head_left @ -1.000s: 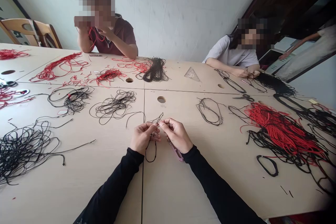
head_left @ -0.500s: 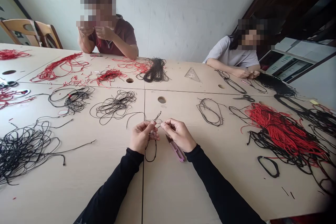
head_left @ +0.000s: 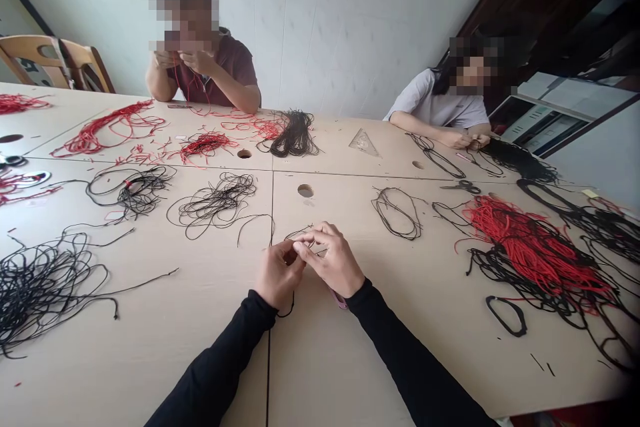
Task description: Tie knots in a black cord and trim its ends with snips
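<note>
My left hand point(head_left: 277, 275) and my right hand point(head_left: 333, 257) meet above the light wooden table point(head_left: 350, 347), fingertips touching. Both pinch a thin black cord point(head_left: 300, 236) that loops out beyond the fingers and hangs below my left hand. A pink thread snipper point(head_left: 340, 299) lies under my right wrist, mostly hidden. Both arms wear black sleeves.
Black cord tangles lie at the left point(head_left: 45, 283) and middle point(head_left: 217, 199); a red and black heap point(head_left: 530, 250) sits right. Two people sit across the table, one at the back left point(head_left: 210, 67), one at the right point(head_left: 450, 110), both handling cords. Cable holes point(head_left: 305, 191) dot the table.
My hands have come together, and the right hand's fingers now overlap the left's. The cord loop that stood up between them has dropped lower. The snipper is now mostly covered by my right wrist.
</note>
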`<action>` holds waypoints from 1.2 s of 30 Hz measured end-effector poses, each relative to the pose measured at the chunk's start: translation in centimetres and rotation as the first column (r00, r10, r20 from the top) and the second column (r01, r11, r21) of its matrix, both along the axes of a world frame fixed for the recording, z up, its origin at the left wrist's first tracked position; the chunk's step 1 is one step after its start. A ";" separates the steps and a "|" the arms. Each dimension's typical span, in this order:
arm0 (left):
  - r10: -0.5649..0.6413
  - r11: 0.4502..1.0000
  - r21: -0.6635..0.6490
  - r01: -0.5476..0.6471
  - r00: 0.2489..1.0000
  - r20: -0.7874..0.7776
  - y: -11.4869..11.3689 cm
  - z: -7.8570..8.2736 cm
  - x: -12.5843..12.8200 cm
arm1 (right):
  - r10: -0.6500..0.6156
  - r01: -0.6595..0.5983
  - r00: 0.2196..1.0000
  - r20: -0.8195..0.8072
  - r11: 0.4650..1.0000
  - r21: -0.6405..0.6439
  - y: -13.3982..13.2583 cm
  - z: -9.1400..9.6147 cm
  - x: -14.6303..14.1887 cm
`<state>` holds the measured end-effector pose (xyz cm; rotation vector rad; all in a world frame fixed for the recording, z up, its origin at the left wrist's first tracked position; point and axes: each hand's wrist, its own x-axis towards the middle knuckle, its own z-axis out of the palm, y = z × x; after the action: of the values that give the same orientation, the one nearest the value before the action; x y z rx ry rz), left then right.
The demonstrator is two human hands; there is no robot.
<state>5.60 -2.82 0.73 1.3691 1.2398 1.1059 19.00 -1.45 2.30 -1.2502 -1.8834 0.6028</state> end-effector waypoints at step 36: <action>0.185 0.963 -0.267 -0.042 0.821 0.540 1.4 0.0 -1.2 | -0.466 0.462 0.880 -0.091 0.885 -0.064 1.9 0.1 4.0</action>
<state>4.44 -1.41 0.70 0.7049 0.9808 1.2745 22.99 0.46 2.42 -1.5974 -1.4144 0.4351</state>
